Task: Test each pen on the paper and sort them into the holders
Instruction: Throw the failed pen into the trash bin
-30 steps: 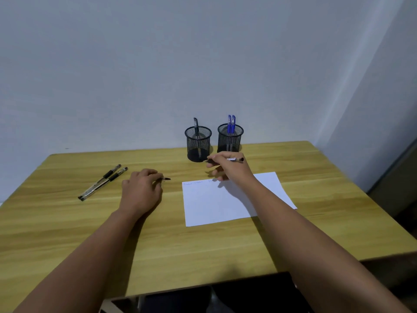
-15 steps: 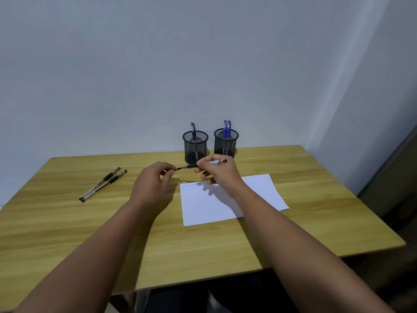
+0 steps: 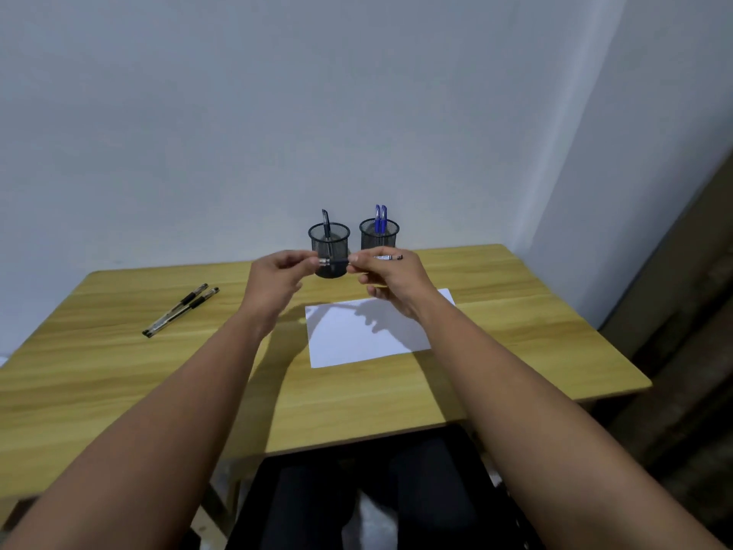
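a: both hands are raised above the desk (image 3: 119, 375), in front of the holders. right hand (image 3: 390, 277) pinches a pen (image 3: 386, 258) held roughly level, its far end sticking out to the right past the fingers.

b: left hand (image 3: 273, 277)?

a: its grip is pinched on the pen's other end, at the cap (image 3: 331, 262). cannot tell whether the cap is fully seated.

b: holders?

a: two black mesh holders at the back of the desk, just beside each other. left holder (image 3: 329, 242) has one dark pen (image 3: 326, 224) standing in it. right holder (image 3: 379, 236) has two blue pens (image 3: 380, 218).

b: paper?

a: white sheet (image 3: 369, 335) lies flat on the desk, below the right hand, with the hands' shadows across it. any marks are too faint to read.

b: untested pens?

a: two black pens (image 3: 180, 309) lie side by side on the left of the desk, touching or nearly so, well apart from the paper.
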Tool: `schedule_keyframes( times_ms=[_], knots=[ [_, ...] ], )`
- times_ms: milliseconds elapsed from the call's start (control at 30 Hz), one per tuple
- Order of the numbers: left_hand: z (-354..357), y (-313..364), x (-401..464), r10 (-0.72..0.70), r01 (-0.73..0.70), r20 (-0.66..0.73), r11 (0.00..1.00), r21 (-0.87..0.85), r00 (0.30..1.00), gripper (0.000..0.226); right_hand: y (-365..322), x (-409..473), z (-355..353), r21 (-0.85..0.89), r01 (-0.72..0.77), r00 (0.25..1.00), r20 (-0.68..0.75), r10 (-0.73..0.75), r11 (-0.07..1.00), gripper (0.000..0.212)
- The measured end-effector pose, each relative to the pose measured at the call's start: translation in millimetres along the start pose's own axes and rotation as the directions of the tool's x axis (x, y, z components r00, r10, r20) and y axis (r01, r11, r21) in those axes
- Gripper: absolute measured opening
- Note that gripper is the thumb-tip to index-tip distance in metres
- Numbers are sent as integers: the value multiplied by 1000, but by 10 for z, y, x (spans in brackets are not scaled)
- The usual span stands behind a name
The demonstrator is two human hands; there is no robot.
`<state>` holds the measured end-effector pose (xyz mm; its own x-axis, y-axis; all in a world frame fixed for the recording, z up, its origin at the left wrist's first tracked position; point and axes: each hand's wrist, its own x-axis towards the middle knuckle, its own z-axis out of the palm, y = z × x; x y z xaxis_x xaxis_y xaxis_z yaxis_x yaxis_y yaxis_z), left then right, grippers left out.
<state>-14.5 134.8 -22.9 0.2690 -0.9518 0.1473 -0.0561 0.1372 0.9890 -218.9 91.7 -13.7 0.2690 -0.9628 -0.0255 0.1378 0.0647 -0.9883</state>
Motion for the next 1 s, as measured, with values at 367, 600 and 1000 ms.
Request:
schedule_keyframes(
  times_ms=[367,600,1000],
  knots=[
    [562,119,-192,-200,205,47,968,-148,979,17,-5,-301,-507,-262,-42,999,4,45,964,11],
    [944,-13,-243,-254,258,92,965,-42,963,14,260,-455,-768,-214,-34,992,-122,8,976,8],
    [2173,-285,-308,77,-262,345,806,530,935,53,224,-608,-1831,-442,-6,826,-508,-244,897,13]
  ],
)
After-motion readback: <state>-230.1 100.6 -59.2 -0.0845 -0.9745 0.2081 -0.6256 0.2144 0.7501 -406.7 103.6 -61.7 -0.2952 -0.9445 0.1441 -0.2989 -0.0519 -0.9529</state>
